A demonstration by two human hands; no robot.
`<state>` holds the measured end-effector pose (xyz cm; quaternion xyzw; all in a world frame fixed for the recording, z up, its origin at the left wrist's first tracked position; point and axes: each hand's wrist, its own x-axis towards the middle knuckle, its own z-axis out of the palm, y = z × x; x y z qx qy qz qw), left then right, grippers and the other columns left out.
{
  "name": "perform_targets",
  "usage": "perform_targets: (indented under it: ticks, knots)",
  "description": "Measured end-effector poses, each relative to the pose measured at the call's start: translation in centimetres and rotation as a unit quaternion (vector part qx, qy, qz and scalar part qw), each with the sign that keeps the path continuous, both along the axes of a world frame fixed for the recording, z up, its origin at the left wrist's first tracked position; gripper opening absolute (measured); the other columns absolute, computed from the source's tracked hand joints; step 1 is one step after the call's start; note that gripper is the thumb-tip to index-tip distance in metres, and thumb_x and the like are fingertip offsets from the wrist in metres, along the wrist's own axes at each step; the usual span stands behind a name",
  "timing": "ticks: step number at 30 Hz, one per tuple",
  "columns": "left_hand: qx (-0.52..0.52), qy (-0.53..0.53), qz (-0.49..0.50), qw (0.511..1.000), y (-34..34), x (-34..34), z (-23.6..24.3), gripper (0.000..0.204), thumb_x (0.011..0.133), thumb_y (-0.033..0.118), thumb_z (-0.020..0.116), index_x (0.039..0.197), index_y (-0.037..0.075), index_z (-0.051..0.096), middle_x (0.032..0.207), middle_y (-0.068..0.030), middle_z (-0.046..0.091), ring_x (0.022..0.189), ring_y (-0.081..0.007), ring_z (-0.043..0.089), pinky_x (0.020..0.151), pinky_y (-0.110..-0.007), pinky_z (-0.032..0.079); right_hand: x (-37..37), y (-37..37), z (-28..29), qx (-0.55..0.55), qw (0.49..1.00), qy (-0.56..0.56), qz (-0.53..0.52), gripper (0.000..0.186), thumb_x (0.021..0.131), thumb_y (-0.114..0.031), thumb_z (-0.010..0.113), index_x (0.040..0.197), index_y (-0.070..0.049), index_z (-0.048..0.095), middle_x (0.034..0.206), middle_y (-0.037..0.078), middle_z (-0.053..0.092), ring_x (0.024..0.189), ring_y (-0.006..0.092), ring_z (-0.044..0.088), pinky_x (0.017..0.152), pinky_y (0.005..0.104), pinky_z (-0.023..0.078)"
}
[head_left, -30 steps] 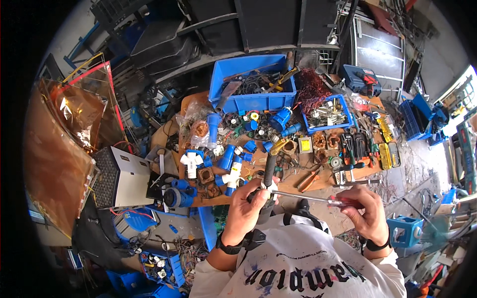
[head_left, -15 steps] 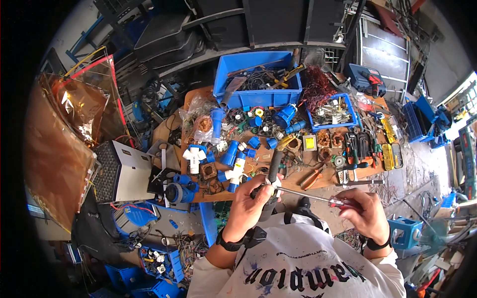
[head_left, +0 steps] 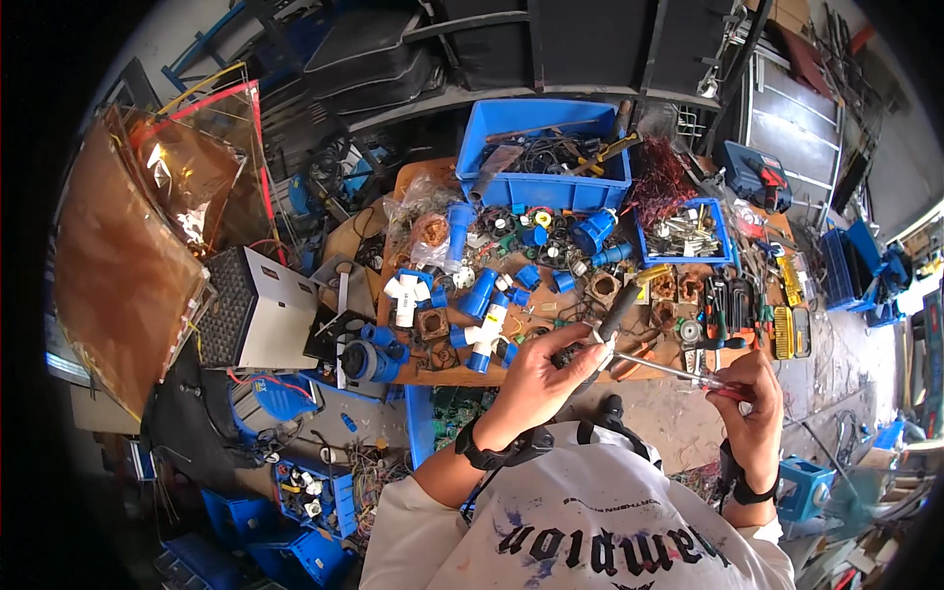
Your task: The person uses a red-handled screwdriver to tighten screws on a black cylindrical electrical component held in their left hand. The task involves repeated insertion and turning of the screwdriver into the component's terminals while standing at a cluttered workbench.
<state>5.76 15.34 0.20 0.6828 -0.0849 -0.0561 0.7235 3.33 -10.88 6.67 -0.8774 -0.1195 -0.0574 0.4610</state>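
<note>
My left hand (head_left: 546, 379) is closed around the near end of a thick black cable-like piece (head_left: 619, 313) with a yellowish far end. A small white part (head_left: 597, 339) shows at the fingertips; the rest of that end is hidden by the fingers. My right hand (head_left: 749, 398) grips a screwdriver (head_left: 669, 369) by its red and clear handle. Its metal shaft points left, with the tip at or very near the piece in my left hand; whether they touch, I cannot tell. Both hands are over the table's front edge, close to my body.
On the wooden table (head_left: 551, 364) lie blue and white plugs (head_left: 482, 295), pliers and other hand tools (head_left: 733, 305). A large blue bin (head_left: 551, 192) of scrap and a smaller blue tray (head_left: 688, 258) of metal parts stand behind. A grey-white case (head_left: 265, 310) is at left.
The view has shifted, so the table appears further left-turned. The black piece now tilts more to the right. My right hand has turned, its fingers more closed around the screwdriver handle.
</note>
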Motion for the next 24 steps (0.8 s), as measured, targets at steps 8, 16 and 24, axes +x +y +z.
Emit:
perform_targets:
  ticks: [8,16,24]
  knots:
    - [0.012,-0.001,-0.015,1.0,-0.4,0.1,-0.6,0.029,0.096,0.021,0.056,0.111,-0.003,0.062,0.083,-0.0024,0.061,0.074,-0.0076,0.055,0.07,-0.024,0.048,-0.4,-1.6,-1.4,-0.035,0.993,0.1,0.054,0.021,0.086,-0.01,0.064,0.101,0.004,0.06,0.084,0.016,0.063,0.072,0.026,0.063,0.065,0.0317,0.05]
    - [-0.038,0.033,0.022,0.998,-0.5,-0.4,-0.9,0.023,0.093,0.016,0.061,0.105,-0.003,0.064,0.088,-0.0042,0.065,0.078,-0.0078,0.057,0.07,-0.022,0.046,-0.6,-0.8,-1.3,-0.032,0.997,-0.023,0.064,0.03,0.069,-0.002,0.077,0.096,-0.001,0.063,0.081,0.009,0.062,0.068,0.0204,0.061,0.062,0.0281,0.049]
    - [-0.023,0.034,-0.012,0.999,0.0,-1.0,-0.5,0.032,0.097,0.025,0.054,0.113,-0.002,0.06,0.096,-0.0071,0.064,0.082,-0.0107,0.061,0.073,-0.026,0.052,-1.3,-0.9,-0.6,0.013,0.99,0.128,0.053,0.023,0.078,-0.008,0.073,0.099,-0.002,0.065,0.081,0.013,0.068,0.066,0.0207,0.065,0.061,0.0295,0.05]
